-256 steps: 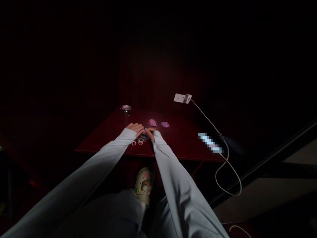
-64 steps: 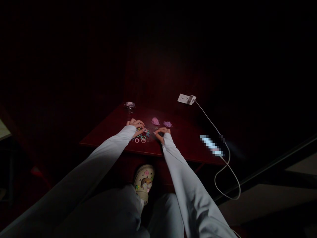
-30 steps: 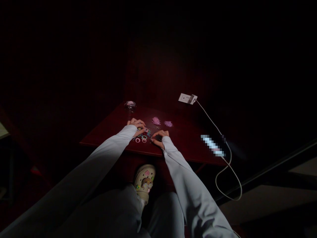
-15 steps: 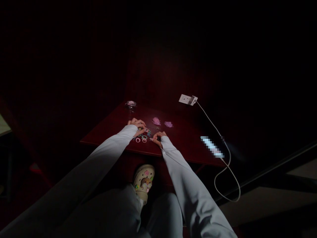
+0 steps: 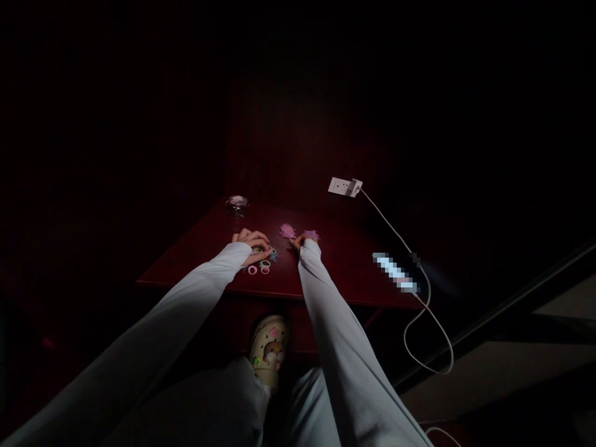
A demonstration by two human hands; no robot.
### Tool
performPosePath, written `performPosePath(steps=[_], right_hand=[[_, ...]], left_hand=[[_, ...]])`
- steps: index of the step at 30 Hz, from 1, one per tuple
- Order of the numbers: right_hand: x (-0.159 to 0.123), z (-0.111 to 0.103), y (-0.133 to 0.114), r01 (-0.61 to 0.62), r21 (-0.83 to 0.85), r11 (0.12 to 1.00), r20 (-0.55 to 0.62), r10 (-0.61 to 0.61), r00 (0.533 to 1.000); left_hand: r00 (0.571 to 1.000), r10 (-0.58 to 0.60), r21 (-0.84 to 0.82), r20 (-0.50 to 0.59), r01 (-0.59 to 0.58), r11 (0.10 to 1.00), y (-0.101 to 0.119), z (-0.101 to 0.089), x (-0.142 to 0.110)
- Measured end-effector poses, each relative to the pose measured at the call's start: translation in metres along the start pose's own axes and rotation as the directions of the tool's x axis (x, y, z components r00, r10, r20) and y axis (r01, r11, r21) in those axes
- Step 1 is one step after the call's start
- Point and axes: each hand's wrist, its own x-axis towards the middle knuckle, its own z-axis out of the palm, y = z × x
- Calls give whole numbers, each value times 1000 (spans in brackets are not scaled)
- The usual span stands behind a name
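My left hand lies over a small heap of coloured rings, which look like hair ties, its fingers stretched out and slightly apart. Pink, green and blue ones show below and beside its fingertips. Further right, my right hand has its fingers drawn together at the tabletop. Whatever they pinch is too small and dark to make out. Just past that hand sits a pile of small purple pieces, partly hidden by it. A pile of small pink pieces lies to its left.
A clear round jar stands at the back left of the dark red table. At the right lies a blurred, lit phone-like object with a white cable running to a wall socket. Below the table edge is a clog.
My right hand has moved away from the rings, forward to the purple pile, and now covers part of it. My left hand stays over the rings. The view has shifted slightly.
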Motion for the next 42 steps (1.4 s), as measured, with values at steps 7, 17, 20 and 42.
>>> performPosePath(steps=[7, 17, 20, 42], right_hand=[[-16, -5, -23, 48, 93, 995, 33, -52, 998], [-74, -10, -46, 297, 339, 893, 239, -387, 890], [-80, -10, -47, 354, 311, 882, 265, -438, 859], [-64, -6, -58, 147, 355, 923, 108, -197, 974]], left_hand=[[991, 104, -6, 83, -104, 995, -1, -8, -4], [997, -29, 4, -73, 29, 1000, -1, -4, 2], [994, -59, 6, -96, 60, 998, 3, -3, 1], [993, -65, -27, -98, 62, 998, 1, -5, -1]])
